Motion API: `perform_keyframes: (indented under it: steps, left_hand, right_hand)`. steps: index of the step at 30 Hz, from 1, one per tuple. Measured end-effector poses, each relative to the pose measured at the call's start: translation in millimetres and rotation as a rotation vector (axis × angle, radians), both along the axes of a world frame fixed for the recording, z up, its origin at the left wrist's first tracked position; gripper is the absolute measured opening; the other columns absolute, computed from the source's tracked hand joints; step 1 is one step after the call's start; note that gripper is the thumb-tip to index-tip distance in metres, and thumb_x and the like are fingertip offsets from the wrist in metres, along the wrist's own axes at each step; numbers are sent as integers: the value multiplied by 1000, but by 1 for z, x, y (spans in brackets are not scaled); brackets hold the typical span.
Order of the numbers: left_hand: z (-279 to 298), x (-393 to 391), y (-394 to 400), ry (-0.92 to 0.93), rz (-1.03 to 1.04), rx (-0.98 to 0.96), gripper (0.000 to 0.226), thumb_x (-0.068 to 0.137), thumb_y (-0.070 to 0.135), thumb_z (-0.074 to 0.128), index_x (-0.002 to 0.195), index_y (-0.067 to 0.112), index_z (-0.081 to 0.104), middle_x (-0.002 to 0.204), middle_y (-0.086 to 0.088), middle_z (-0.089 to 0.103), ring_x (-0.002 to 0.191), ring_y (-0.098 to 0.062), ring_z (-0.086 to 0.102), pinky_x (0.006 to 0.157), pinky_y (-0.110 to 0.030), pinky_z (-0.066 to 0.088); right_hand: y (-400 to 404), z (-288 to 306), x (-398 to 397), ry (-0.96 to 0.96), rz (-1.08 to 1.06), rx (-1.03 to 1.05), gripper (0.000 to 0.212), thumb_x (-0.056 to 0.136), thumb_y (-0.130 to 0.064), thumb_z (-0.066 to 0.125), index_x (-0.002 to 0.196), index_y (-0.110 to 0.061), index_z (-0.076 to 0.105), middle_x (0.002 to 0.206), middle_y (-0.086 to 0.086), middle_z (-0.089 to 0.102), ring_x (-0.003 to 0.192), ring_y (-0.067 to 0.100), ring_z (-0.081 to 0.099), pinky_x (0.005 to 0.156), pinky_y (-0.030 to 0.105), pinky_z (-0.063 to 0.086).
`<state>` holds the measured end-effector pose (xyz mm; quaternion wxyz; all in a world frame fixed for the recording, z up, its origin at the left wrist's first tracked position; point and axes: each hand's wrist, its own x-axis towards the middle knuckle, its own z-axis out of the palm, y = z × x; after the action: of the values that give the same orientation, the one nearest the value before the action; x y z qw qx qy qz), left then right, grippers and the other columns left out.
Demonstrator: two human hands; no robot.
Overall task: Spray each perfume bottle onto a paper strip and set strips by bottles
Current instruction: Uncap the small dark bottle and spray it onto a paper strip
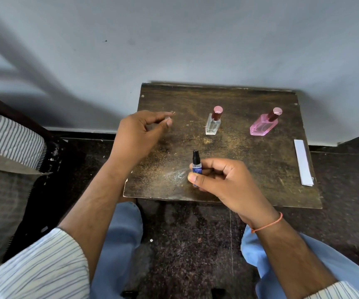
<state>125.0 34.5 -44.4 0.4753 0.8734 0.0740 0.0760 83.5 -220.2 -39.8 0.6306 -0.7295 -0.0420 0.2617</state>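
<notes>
Your right hand holds the blue bottle in a closed grip at the surface's near edge, your left pinches a small cap, so next fetch a strip from the right.

Your right hand: closed around a small blue bottle, upright, black spray top clear above your fingers. Your left hand: fingertips pinched, raised over the wooden table. Beyond your right hand: clear bottle, pink bottle, both capped. Right of it: white paper strips, table edge.
</notes>
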Motion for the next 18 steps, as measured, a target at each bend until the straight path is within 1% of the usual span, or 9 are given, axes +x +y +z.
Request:
perform_keyframes:
  steps: [1,2,5,7,10,12,15,18]
  left_hand:
    - [-3,4,1,13,-14,52,21,100,32,77,119,27,83,108,11,79,88,6,70,73,-7,50]
    - [-5,9,2,32,-28,105,23,100,35,77,121,30,82,109,13,78,96,2,71,79,-11,53]
    - [-12,20,2,81,-58,213,26,100,41,74,125,36,80,110,14,76,100,-4,71,86,-25,58]
    - [-13,25,0,100,-59,232,25,100,43,73,124,38,80,112,13,76,104,-7,72,90,-31,60]
    - [-15,29,0,138,-51,244,25,100,44,73,124,39,80,116,12,75,107,-8,69,91,-30,58]
    - [-16,31,0,147,-56,247,25,100,45,73,123,40,80,117,12,75,107,-8,68,89,-28,55]
    - [-16,31,1,153,-69,246,24,99,44,74,122,39,81,116,12,74,108,-8,68,91,-28,55]
    - [-17,29,3,156,-74,251,24,99,44,74,122,39,81,114,13,72,105,-7,67,90,-28,56]
  right_hand:
    - [-2,0,1,-22,-1,-14,23,90,-14,88,111,-22,85,100,-7,85,93,7,79,93,32,64]
    - [-4,-1,2,-42,-5,-34,24,89,-15,88,112,-22,84,102,-8,85,96,8,79,94,30,63]
    - [-9,-4,4,-114,-30,-100,29,86,-21,91,114,-22,84,109,-10,84,103,8,80,100,32,62]
    - [-13,-7,6,-218,-43,-161,27,84,-27,93,110,-26,85,110,-11,80,102,7,77,97,27,59]
    - [-19,-6,8,-323,-37,-257,27,82,-33,94,108,-32,85,107,-12,73,103,7,73,88,13,51]
    - [-23,-5,8,-360,-20,-297,27,82,-33,94,108,-33,84,106,-16,74,104,3,72,87,8,47]
    - [-25,-4,8,-414,30,-374,28,84,-34,93,111,-33,85,108,-20,75,106,-1,71,88,6,45]
    - [-27,-5,7,-452,69,-425,29,84,-34,93,112,-36,85,107,-21,76,103,-3,70,85,4,44]
